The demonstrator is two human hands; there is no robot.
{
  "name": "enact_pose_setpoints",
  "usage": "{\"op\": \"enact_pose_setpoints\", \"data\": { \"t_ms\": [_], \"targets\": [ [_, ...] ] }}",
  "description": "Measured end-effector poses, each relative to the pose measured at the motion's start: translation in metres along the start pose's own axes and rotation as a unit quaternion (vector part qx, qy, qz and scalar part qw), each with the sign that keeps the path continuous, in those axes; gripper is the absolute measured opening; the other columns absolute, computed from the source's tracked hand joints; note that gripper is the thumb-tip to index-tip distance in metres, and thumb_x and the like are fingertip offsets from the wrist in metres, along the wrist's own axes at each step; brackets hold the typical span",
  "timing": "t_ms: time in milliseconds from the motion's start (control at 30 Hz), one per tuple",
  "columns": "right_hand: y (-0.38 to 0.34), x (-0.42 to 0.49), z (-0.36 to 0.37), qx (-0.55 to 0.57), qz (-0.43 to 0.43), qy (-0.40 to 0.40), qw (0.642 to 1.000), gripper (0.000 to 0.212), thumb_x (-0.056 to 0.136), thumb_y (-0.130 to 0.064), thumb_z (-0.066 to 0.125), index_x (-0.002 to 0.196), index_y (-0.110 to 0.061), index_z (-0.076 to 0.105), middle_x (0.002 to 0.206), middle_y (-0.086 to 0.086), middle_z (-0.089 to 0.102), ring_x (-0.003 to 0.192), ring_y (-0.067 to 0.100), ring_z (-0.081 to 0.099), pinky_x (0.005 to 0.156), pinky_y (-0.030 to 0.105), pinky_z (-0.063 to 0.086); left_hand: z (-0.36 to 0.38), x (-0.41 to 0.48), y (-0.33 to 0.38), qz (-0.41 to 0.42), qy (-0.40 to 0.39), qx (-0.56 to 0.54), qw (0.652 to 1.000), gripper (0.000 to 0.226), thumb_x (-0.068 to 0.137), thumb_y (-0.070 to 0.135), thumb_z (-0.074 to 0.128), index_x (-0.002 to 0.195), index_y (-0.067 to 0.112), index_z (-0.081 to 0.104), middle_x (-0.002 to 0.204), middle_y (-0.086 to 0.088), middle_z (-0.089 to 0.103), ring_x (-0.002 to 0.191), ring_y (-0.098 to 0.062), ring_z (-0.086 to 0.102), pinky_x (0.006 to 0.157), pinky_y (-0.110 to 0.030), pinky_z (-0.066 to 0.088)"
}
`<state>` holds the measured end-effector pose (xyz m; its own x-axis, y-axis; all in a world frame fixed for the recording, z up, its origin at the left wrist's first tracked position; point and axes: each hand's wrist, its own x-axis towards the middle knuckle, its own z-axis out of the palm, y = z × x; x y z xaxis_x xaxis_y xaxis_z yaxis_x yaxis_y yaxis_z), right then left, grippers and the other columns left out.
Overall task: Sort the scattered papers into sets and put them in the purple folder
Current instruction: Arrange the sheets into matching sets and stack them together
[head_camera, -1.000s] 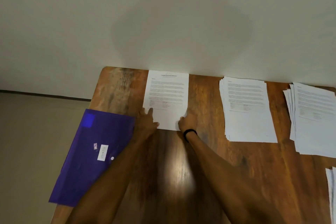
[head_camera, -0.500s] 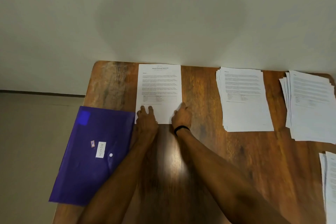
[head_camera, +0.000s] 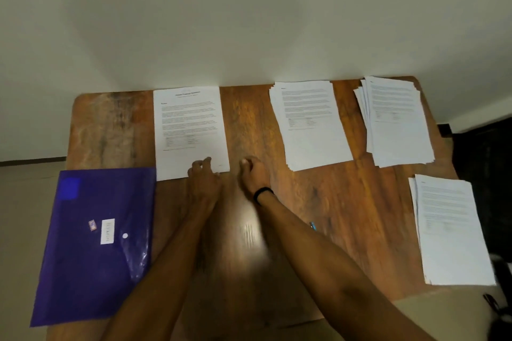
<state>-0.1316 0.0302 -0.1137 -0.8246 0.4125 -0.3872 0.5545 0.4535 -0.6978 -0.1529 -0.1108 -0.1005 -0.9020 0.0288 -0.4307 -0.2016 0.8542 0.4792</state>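
A purple folder [head_camera: 91,243] lies closed at the table's left edge, a white label and snap button on its flap. Beside it, at the back, lies a printed paper stack [head_camera: 189,130]. My left hand [head_camera: 203,177] rests its fingers on that stack's near edge. My right hand [head_camera: 253,173], a black band on its wrist, is just right of the stack over the bare wood, fingers loosely curled and holding nothing. Three more paper stacks lie to the right: the middle stack [head_camera: 310,123], the far right stack [head_camera: 396,120] and the near right stack [head_camera: 451,230].
The wooden table [head_camera: 332,202] stands against a pale wall. A small blue pen tip [head_camera: 312,225] shows beside my right forearm. Dark objects stand beyond the table's right edge [head_camera: 487,152].
My right hand has come off the left stack and moved right onto the wood. My left hand stays on the stack's near edge. The view has widened to the right.
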Motion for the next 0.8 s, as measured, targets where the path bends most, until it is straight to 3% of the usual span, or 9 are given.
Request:
{"op": "enact_pose_setpoints", "data": {
  "t_ms": [67,167,267,367,533,633,800],
  "targets": [
    [0.016,-0.009,-0.021,-0.005,0.008,0.006,1.000,0.028,0.103,-0.022,0.048,0.108,-0.005,0.070,0.108,0.013,0.071,0.099,0.027,0.063,0.084,0.028,0.045,0.010,-0.020,0.024,0.012,0.001,-0.012,1.000,0.048,0.098,0.027,0.056,0.143,0.013,0.046,0.143,-0.017,0.048,0.129,-0.034,0.047,0.108,-0.044,0.037],
    [0.047,-0.016,-0.053,-0.007,0.038,0.022,0.999,0.028,0.101,-0.025,0.049,0.090,-0.007,0.069,0.094,0.015,0.071,0.090,0.033,0.065,0.077,0.036,0.049,0.031,-0.049,0.058,0.034,-0.022,-0.026,0.999,0.043,0.100,0.021,0.052,0.140,0.007,0.049,0.145,-0.018,0.048,0.134,-0.034,0.044,0.112,-0.038,0.030],
    [0.074,-0.021,-0.086,0.008,0.081,0.035,0.996,0.034,0.100,-0.029,0.050,0.084,-0.006,0.069,0.082,0.014,0.070,0.083,0.033,0.066,0.074,0.044,0.055,0.053,-0.066,0.082,0.040,-0.070,-0.078,0.994,0.039,0.096,0.016,0.055,0.134,0.006,0.053,0.135,-0.017,0.056,0.127,-0.034,0.052,0.105,-0.040,0.041],
    [0.095,-0.024,-0.123,0.015,0.108,0.066,0.992,0.041,0.101,-0.031,0.049,0.078,-0.003,0.068,0.073,0.013,0.064,0.079,0.036,0.065,0.072,0.044,0.052,0.075,-0.079,0.107,0.047,-0.090,-0.080,0.992,0.036,0.096,0.013,0.054,0.131,0.006,0.056,0.131,-0.017,0.058,0.122,-0.033,0.055,0.101,-0.038,0.043],
    [0.132,-0.024,-0.179,0.058,0.125,0.095,0.986,0.036,0.103,-0.028,0.050,0.090,-0.003,0.072,0.086,0.009,0.066,0.080,0.022,0.059,0.083,0.039,0.050,0.113,-0.101,0.144,0.037,-0.063,-0.087,0.994,0.034,0.100,0.015,0.053,0.129,-0.001,0.059,0.133,-0.021,0.058,0.125,-0.035,0.053,0.105,-0.036,0.037],
    [0.161,-0.013,-0.213,0.042,0.127,0.110,0.985,0.037,0.104,-0.031,0.048,0.089,-0.007,0.072,0.080,0.008,0.064,0.074,0.016,0.056,0.076,0.031,0.050,0.135,-0.113,0.169,0.033,-0.051,-0.113,0.992,0.030,0.100,0.015,0.053,0.126,0.001,0.060,0.128,-0.021,0.060,0.120,-0.035,0.056,0.102,-0.037,0.040],
    [0.209,0.026,-0.278,0.109,0.127,0.194,0.967,0.022,0.099,-0.024,0.060,0.089,-0.008,0.070,0.088,0.009,0.069,0.081,0.015,0.060,0.090,0.040,0.056,0.173,-0.112,0.231,0.035,-0.056,-0.072,0.995,0.035,0.098,0.017,0.055,0.131,0.004,0.061,0.130,-0.021,0.062,0.120,-0.038,0.058,0.104,-0.041,0.045]
  ]
}}
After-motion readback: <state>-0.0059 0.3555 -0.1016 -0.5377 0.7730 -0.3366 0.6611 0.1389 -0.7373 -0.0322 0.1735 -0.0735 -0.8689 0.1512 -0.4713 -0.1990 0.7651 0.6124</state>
